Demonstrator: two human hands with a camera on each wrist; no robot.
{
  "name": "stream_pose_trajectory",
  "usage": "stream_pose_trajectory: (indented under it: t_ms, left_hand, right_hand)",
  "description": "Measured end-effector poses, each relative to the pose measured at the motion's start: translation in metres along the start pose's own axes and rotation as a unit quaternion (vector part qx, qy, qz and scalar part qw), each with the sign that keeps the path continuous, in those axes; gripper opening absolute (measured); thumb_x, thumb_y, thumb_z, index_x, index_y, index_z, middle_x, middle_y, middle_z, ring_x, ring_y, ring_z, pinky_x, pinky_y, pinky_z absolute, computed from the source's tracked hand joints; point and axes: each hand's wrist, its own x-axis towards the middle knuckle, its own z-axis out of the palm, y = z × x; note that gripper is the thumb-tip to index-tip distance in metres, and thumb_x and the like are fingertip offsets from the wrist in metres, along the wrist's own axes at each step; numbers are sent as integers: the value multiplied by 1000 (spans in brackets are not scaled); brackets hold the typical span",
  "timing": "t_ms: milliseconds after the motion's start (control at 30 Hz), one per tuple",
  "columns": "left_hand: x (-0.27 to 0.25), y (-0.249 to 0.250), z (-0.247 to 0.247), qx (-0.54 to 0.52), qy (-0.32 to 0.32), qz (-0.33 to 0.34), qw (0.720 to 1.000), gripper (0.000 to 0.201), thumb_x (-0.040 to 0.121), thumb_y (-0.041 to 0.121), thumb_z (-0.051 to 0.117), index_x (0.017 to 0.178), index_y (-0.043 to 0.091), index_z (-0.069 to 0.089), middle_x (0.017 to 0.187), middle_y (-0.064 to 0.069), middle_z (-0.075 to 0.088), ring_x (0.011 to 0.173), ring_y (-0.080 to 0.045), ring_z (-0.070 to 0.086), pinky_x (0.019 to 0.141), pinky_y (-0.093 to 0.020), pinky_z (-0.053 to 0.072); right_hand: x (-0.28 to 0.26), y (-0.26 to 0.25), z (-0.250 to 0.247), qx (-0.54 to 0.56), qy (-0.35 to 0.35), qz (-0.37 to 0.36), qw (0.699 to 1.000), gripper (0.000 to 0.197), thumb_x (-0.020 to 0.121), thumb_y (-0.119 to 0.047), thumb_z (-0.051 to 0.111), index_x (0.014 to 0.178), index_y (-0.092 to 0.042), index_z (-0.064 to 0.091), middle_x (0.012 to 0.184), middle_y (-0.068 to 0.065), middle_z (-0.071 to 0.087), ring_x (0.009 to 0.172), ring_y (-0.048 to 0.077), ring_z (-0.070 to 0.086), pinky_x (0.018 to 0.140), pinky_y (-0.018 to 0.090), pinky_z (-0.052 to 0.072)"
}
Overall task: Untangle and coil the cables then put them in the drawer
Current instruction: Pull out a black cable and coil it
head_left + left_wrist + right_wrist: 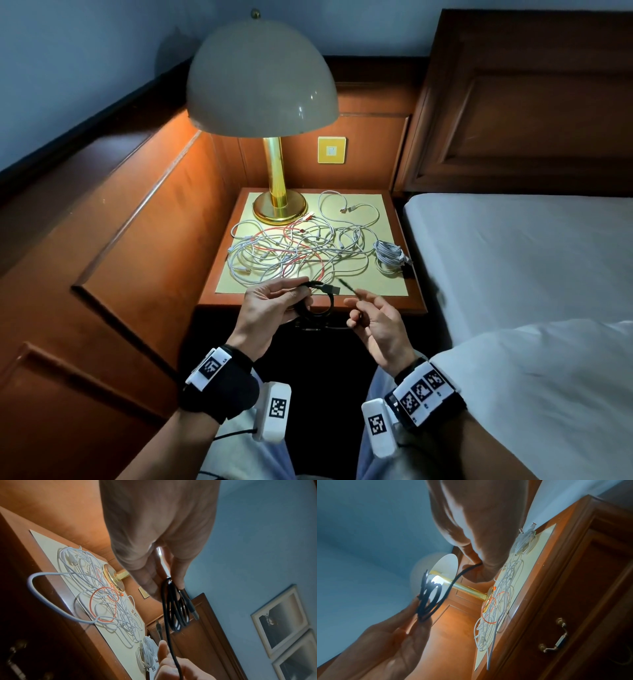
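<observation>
One white bundle (388,256) lies coiled at the tabletop's (416,301) right edge; the left hand (274,303) grips a nearly coiled black cable (317,301), right hand (375,323) pinching its tail; the tangle (294,253) remains mid-tabletop, drawer (573,628) closed.

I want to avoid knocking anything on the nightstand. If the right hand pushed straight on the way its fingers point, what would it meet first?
Probably the loose white and red cable tangle on the nightstand. The right hand, pinching the black cable, points up and forward toward it; depth is unclear, so it might pass above.

Black wristbands (219,390); white camera modules (274,411) (square black-and-white markers); pale trousers (236,452)
</observation>
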Motion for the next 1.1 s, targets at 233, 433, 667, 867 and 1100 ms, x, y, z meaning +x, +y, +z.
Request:
stream_pose_trajectory:
  t_ms: [233,433,667,867,1100]
  left_hand:
    - [-1,-4,8,-54,-17,2,998,34,79,0,73,111,-8,70,91,-24,69,74,-26,69,71,-31,61]
    - [-1,-3,4,-47,-26,-9,999,34,78,1,74,111,-6,72,92,-24,71,74,-25,71,68,-29,60]
    - [-4,-11,6,-38,-34,-7,999,33,75,4,76,107,-3,75,101,-28,72,78,-28,72,72,-32,62]
    - [-6,-11,7,-41,-40,-11,998,27,81,0,73,107,-6,73,102,-30,72,80,-29,73,70,-32,62]
    - [-9,-13,17,-17,-34,-5,999,24,85,-8,69,108,-13,69,96,-30,72,73,-26,73,65,-28,61]
  right_hand:
    - [-14,1,9,-23,-73,44,996,16,100,4,50,98,3,66,76,11,61,54,9,49,48,18,40]
    - [-17,-9,12,10,-108,63,992,15,99,3,49,97,3,63,78,11,58,57,11,45,48,19,37]
    - [-22,-6,23,-8,-126,40,991,23,93,-8,49,107,1,64,84,11,62,68,14,52,59,25,38]
    - [-30,-10,17,-146,-226,-87,959,34,89,-1,65,119,-16,62,99,10,67,81,17,60,66,28,45]
    - [-27,-4,19,-338,-142,-269,891,25,89,-1,72,108,-18,76,104,3,76,96,21,74,89,39,59]
